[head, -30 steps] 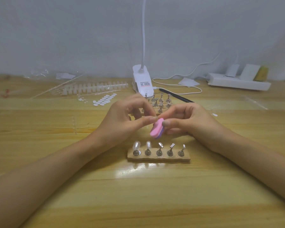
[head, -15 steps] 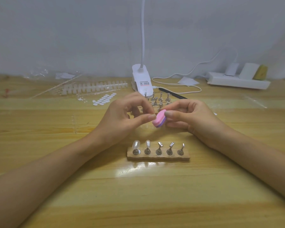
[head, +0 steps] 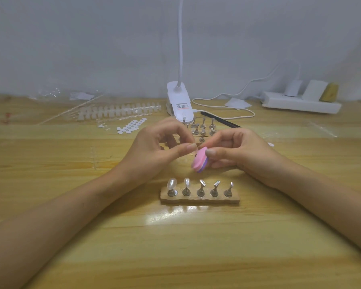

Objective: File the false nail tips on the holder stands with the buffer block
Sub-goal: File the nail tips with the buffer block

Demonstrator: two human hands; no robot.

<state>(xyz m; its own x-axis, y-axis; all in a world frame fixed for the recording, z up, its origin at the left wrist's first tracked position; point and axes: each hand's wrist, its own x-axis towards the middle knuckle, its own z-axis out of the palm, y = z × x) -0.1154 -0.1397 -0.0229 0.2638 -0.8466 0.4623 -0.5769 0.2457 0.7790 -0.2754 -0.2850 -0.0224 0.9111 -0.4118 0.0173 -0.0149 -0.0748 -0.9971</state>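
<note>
While pinching a tiny hidden piece in left hand (head: 154,150) and gripping buffer block (head: 199,160) in right hand (head: 240,151), risks flicking that piece away through overpressing.

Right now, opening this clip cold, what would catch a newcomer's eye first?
The pink-and-purple buffer block, pinched in the right hand at the centre, where fingertips of the left hand come up to it; what they hold is hidden. Just nearer, a wooden holder carries five metal stands in a row, only the two leftmost bearing nail tips. Behind the hands stands a white clip lamp.
</note>
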